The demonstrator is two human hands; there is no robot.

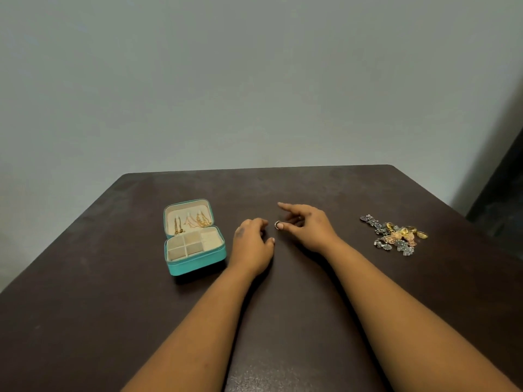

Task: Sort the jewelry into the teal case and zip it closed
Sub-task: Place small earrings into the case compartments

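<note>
Spreading across the lower half of the view, the dark brown table (283, 321) has a matte, faintly mottled top with rounded far corners, set against a plain pale grey wall (254, 80).

On the left part of the table sits the teal case (195, 264), a small rounded-corner box with a grained teal shell and a cream, soft-looking lining. It lies open, its lid (188, 206) tilted up and back. Thin gold chains (192, 222) hang inside the lid from small hooks. The base is split by cream dividers into square compartments on the left and a longer padded section on the right; what lies in them is too small to tell.

Well apart, on the right part of the table, lies the jewelry pile (396, 236): a loose tangle of dull silver, filigree-like pieces mixed with shiny gold and rosy-gold ones.

Between case and pile, both bare forearms reach forward. The left hand (252, 241) hovers or rests just right of the case, fingers loosely curled downward and holding nothing. The right hand (305, 227) pinches a small ring (278, 224) between thumb and a bent finger, its index finger pointing out straight. The ring is a thin round metal band, pale and shiny, held close beside the left hand's fingertips.
</note>
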